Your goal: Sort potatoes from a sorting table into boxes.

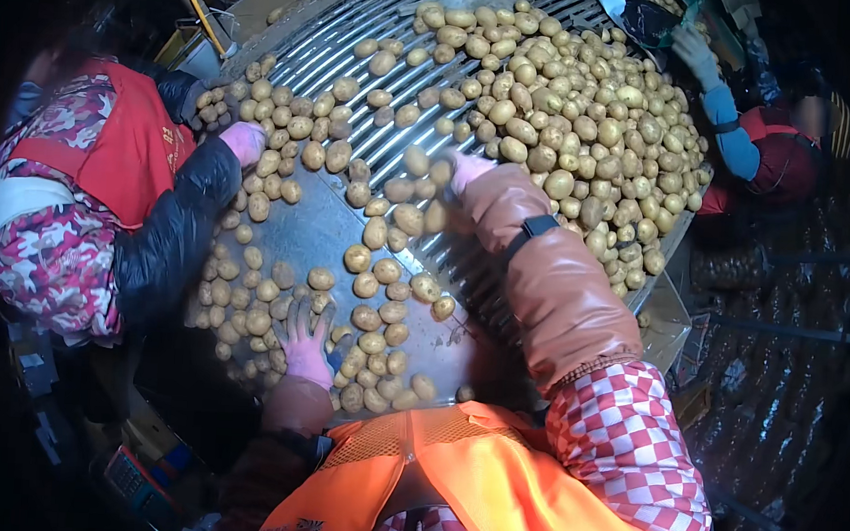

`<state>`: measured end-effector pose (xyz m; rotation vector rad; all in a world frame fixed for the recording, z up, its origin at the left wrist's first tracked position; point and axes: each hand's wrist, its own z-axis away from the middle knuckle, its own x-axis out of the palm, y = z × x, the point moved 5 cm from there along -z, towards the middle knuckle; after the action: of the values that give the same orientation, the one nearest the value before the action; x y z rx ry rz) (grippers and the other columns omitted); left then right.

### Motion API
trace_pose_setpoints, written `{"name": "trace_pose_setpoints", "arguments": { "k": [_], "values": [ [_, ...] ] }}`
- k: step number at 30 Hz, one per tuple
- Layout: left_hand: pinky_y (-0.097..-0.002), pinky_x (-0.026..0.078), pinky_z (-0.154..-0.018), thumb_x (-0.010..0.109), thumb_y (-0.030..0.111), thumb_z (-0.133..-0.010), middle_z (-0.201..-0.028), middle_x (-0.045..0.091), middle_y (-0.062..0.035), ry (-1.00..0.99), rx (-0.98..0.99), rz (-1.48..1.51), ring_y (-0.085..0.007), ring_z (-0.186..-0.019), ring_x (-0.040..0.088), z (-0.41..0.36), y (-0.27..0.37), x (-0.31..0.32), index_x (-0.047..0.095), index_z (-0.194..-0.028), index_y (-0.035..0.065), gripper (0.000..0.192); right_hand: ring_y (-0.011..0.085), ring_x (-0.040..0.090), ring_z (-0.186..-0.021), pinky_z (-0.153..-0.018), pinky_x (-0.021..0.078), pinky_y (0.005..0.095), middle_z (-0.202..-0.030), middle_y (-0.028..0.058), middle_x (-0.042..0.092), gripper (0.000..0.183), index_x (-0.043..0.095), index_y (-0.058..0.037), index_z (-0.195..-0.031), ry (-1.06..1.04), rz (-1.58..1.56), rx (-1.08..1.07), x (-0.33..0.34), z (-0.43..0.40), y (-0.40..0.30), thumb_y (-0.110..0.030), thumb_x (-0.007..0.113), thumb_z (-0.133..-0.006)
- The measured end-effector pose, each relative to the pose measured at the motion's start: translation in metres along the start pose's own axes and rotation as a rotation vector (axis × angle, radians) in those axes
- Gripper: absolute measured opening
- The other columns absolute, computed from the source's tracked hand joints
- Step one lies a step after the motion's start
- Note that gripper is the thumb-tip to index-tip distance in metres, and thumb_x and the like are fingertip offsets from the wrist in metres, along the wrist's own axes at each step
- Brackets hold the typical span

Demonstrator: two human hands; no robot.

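My left hand point(307, 346), in a pink work glove with greyish fingertips, lies palm down with its fingers spread over loose potatoes point(258, 322) on a metal sheet. Farther off, my right hand point(467, 170) wears a similar pink glove and reaches over the slatted metal rack. It is blurred, and my sleeve and the glove hide most of its fingers. Several blurred potatoes point(416, 186) lie right beside it, and I cannot see whether it grips one. A line of potatoes point(373, 317) stretches between both hands toward my orange vest.
A large potato heap point(591, 123) covers the right of the slatted rack point(313, 65). At left, a co-worker's pink-gloved hand point(244, 143) touches potatoes. Another co-worker's pale-gloved hand point(695, 56) is beside a green-rimmed container point(650, 21) at upper right.
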<state>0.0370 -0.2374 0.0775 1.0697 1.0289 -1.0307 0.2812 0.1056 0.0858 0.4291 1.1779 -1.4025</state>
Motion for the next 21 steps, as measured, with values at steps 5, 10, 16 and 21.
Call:
{"name": "trace_pose_setpoints", "arguments": {
  "k": [5, 10, 16, 21],
  "values": [
    [-0.0602, 0.018, -0.121, 0.071, 0.039, -0.087, -0.16, 0.031, -0.0187, 0.06, 0.06, -0.05, -0.0382, -0.15, 0.025, 0.003, -0.005, 0.011, 0.047, -0.151, 0.0228, 0.07, 0.0318, 0.067, -0.093, -0.082, 0.054, 0.0414, -0.104, 0.0163, 0.069, 0.039, 0.064, -0.0086, -0.118, -0.208, -0.447, -0.419, 0.066, 0.073, 0.014, -0.028, 0.073, -0.085],
    [-0.0567, 0.02, -0.122, 0.074, 0.032, -0.088, -0.162, 0.031, -0.0181, 0.124, 0.073, 0.076, -0.0374, -0.149, 0.031, 0.006, -0.003, 0.016, 0.051, -0.148, 0.0203, 0.065, 0.0289, 0.072, -0.081, -0.067, 0.0612, 0.0406, -0.108, 0.0174, 0.07, 0.046, 0.061, -0.0059, -0.125, -0.015, -2.171, 0.023, 0.102, 0.208, 0.075, -0.041, 0.068, -0.096],
    [-0.0559, 0.023, -0.121, 0.063, 0.04, -0.098, -0.164, 0.031, -0.016, 0.201, 0.186, -0.079, -0.0344, -0.15, 0.031, 0.007, 0.008, 0.013, 0.04, -0.156, 0.0249, 0.064, 0.0331, 0.072, -0.082, -0.057, 0.0626, 0.0468, -0.121, 0.0183, 0.067, 0.06, 0.051, -0.0124, -0.138, 0.556, -2.315, -0.045, 0.111, 0.363, 0.184, -0.053, 0.062, -0.096],
    [-0.0524, 0.025, -0.12, 0.057, 0.045, -0.102, -0.163, 0.032, -0.0167, 0.279, 0.214, -0.135, -0.0349, -0.149, 0.034, 0.007, -0.003, 0.027, 0.038, -0.158, 0.0247, 0.063, 0.0304, 0.067, -0.093, -0.074, 0.0595, 0.0471, -0.11, 0.0133, 0.067, 0.039, 0.063, -0.0087, -0.117, 1.155, -2.508, -0.081, 0.155, 0.524, 0.32, -0.041, 0.064, -0.096]
  ]
}}
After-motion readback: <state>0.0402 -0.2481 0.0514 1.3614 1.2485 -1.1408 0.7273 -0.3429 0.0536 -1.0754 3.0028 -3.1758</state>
